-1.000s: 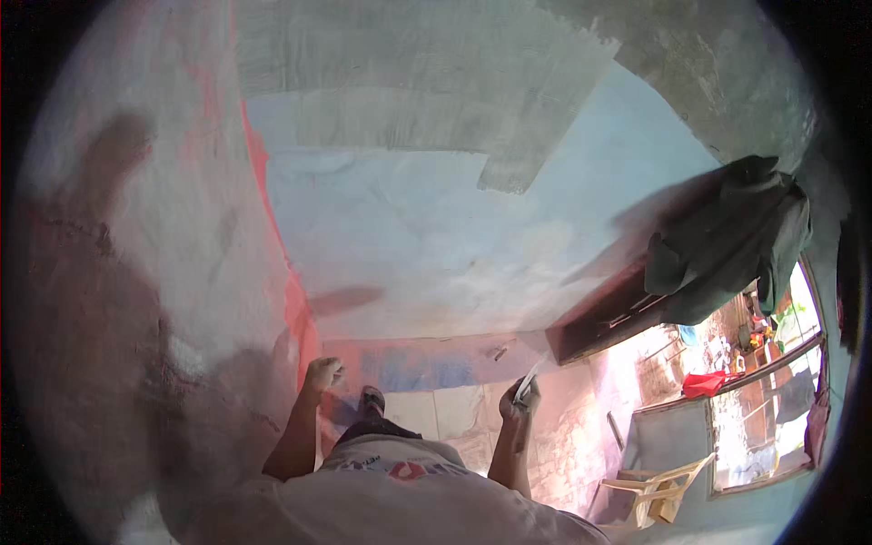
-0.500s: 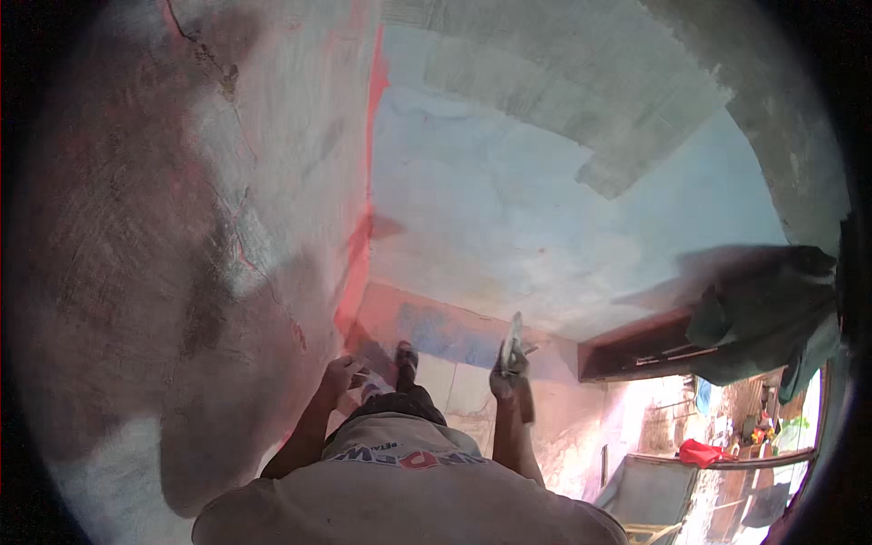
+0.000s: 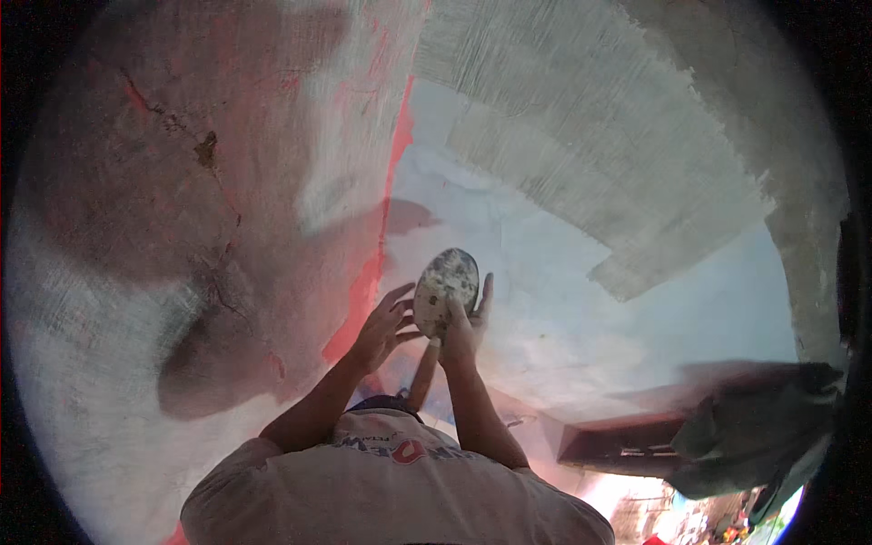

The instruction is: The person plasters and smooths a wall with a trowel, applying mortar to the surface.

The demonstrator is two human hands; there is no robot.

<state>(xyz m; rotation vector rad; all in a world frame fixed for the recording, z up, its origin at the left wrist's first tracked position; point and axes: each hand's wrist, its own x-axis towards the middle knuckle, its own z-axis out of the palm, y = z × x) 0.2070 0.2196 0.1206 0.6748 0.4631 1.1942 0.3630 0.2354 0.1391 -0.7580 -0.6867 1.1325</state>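
Note:
A flat oval plate (image 3: 445,304), speckled grey and white like a caked disc, is held up at the wall corner. A brown stick-like handle (image 3: 424,374) points down from beneath it; its exact kind of tool I cannot tell. My right hand (image 3: 463,334) grips the plate's lower right side, thumb across its face and other fingers behind. On the plate's left is my left hand (image 3: 381,334), fingers spread and slightly bent. Its fingertips come close to the rim; whether they touch is unclear.
A rough grey-pink wall (image 3: 118,209) with a crack rises on the left. Ahead, a pale blue wall (image 3: 536,272) carries a grey plastered patch (image 3: 581,136). At lower right, dark cloth (image 3: 754,427) hangs over a dark wooden ledge (image 3: 618,443), beside a bright opening.
My right hand has brought the plate up and left, turning its broad face into view. My left hand has risen beside it with its fingers spreading. The view has tilted upward.

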